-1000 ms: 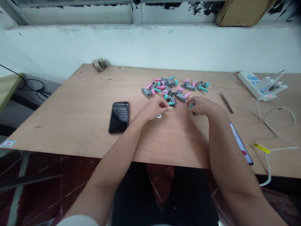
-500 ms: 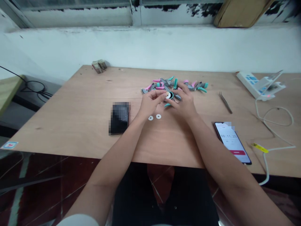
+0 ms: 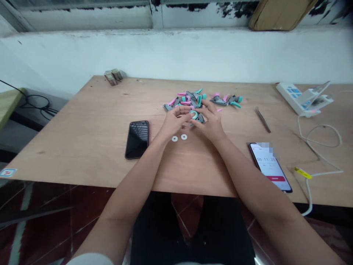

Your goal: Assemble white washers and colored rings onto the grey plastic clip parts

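Observation:
My left hand and my right hand meet at the front of a heap of grey plastic trigger-sprayer parts with pink and teal pieces. Between my fingertips is a small teal ring, and both hands seem to pinch it. Its inside is partly hidden by my fingers. Just in front of my left hand, two white flat washers lie apart on the plywood tabletop. More assembled grey parts lie to the right of the heap.
A black phone lies left of my hands. To the right are fine tweezers and a lit phone showing a timer. A power strip and white cable sit at the right, and a small bundle at the back.
My hands have come together over the front of the heap, with the teal ring now between them. Two white washers now show on the table, and the right phone's lit screen is uncovered.

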The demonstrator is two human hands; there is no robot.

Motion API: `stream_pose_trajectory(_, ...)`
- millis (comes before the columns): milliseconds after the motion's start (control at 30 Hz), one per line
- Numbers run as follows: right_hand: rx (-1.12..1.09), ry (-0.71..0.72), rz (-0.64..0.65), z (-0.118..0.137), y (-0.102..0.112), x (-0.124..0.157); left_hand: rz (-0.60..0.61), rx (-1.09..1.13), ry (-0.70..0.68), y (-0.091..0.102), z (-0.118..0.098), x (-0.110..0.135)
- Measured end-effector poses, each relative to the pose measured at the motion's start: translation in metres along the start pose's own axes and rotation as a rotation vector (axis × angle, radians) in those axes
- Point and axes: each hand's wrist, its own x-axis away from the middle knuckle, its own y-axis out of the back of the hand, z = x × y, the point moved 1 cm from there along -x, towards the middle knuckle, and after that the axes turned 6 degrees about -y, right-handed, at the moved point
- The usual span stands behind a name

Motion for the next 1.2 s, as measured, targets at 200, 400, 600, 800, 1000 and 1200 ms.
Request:
stream_pose_trajectory(200,-0.027,0.005,0.024,0.000,0.000,0.002,0.059,0.034,0.096,0.003,0.000,0.003)
stream_pose_trajectory(400,-0.074,0.001,0.000,-0.001,-0.002,0.002,0.072,0.074,0.140,0.004,-0.003,0.004)
stream_pose_trajectory(600,-0.099,-0.005,-0.020,0.003,-0.003,0.004,0.040,0.112,0.127,0.003,-0.001,0.002)
stream_pose_trajectory(800,-0.112,-0.064,-0.020,0.004,-0.004,0.004,-0.007,0.105,-0.025,0.001,0.005,-0.003)
stream_pose_trajectory(1000,-0.166,-0.140,-0.004,0.000,-0.012,0.005,-0.055,-0.066,-0.166,-0.006,0.017,-0.003)
stream_pose_trajectory(1200,-0.206,-0.195,0.037,0.010,-0.010,0.006,-0.093,-0.249,-0.262,-0.009,0.025,-0.004)
